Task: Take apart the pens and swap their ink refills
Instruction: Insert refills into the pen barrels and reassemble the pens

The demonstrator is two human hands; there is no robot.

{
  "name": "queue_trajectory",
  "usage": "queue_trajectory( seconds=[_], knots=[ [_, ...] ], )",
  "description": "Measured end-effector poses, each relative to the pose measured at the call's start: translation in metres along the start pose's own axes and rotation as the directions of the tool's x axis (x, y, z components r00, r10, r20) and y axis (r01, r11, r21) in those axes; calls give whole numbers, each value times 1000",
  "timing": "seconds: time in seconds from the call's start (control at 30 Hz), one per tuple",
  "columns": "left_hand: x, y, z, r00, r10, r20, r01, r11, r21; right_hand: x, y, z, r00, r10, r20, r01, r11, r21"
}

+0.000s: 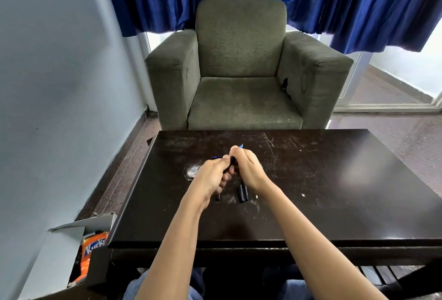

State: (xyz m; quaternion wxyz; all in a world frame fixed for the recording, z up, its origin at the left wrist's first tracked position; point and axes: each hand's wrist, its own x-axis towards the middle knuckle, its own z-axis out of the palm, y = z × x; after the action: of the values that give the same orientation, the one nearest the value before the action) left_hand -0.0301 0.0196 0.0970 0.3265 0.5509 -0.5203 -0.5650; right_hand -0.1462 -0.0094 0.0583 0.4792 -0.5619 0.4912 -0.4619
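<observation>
pen [233, 161]: mostly hidden between left hand [212, 175] and right hand [248, 170] | black piece [218, 196]: half under left wrist

The bench [334, 180] was dark wood, glossy but scratched and scuffed white in patches. On it lay barrels [242, 193] of shiny black plastic. Behind the bench, the armchair [241, 60] wore coarse matt cloth and the curtain [334, 0] a sheeny fabric. Left of the bench, a matt cardboard box [83, 223] held a glossy packet [92, 252].

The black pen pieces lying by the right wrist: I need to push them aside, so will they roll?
The black pen pieces look round and slim, so a sideways push would probably roll them on the glossy table. They look like short plastic tubes, so likely light and stiff.
</observation>
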Motion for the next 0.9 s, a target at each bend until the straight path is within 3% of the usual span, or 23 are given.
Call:
queue_trajectory(
  seconds=[0.2,0.33,0.53,0.7,0.9],
  knots=[
    [2,-2,1,991,6,-131,4,997,77,2,2,2,999,-32,-17,32,999,14],
    [4,-4,1,985,22,-173,-7,996,87,1,0,0,998,-55,-8,55,991,121],
    [5,-5,0,983,14,-185,5,995,101,2,1,0,994,20,110,-63,915,399],
    [8,-8,0,985,9,-173,15,990,139,1,-1,-1,995,68,75,-96,870,483],
    [10,-10,-1,979,24,-201,12,985,174,1,-5,-2,968,201,151,-251,776,578]
  ],
)
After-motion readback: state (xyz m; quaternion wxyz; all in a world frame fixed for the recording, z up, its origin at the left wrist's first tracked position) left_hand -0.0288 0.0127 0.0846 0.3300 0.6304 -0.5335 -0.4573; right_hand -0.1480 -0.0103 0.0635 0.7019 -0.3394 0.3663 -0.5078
